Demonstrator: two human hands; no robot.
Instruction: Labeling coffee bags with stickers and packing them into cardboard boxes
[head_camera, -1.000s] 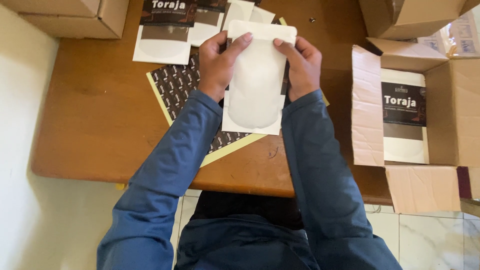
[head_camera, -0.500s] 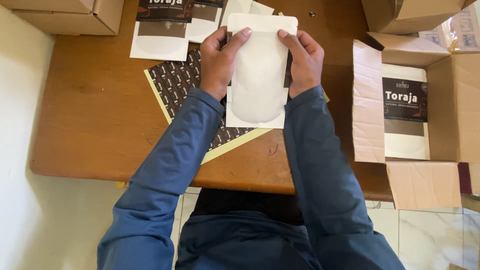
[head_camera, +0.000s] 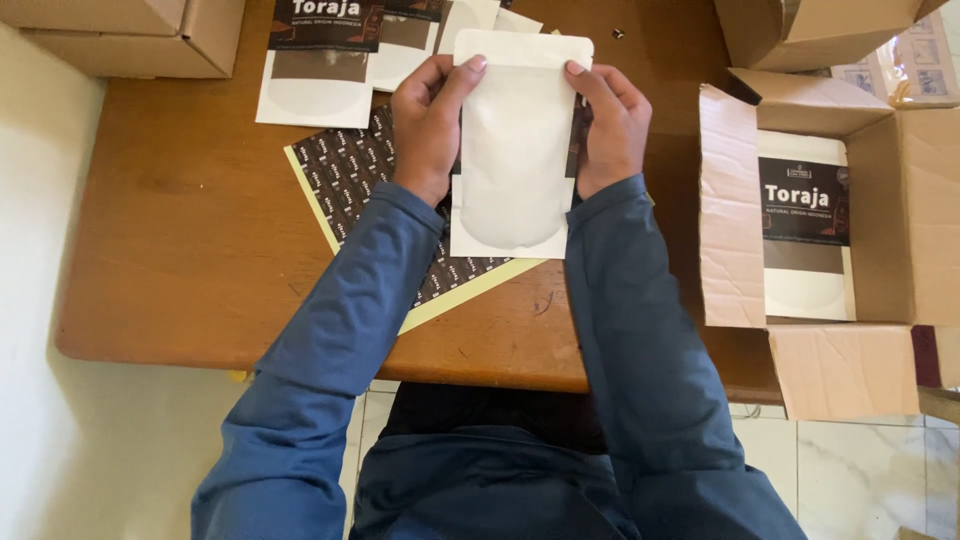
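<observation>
A blank white stand-up pouch (head_camera: 515, 150) is held upright above the wooden table (head_camera: 180, 250). My left hand (head_camera: 430, 125) grips its left edge and my right hand (head_camera: 610, 125) grips its right edge, thumbs on the front near the top. Under the pouch lies a sheet of dark brown labels (head_camera: 350, 180) on yellow backing, partly hidden by my left arm.
Labelled white pouches (head_camera: 315, 60) lie at the table's far edge. An open cardboard box (head_camera: 880, 220) on the right holds a labelled pouch (head_camera: 805, 225). More cardboard boxes sit at the back left (head_camera: 120, 35) and back right (head_camera: 810, 30).
Both hands keep their grip on the pouch, which stays over the label sheet; only small shifts in the picture.
</observation>
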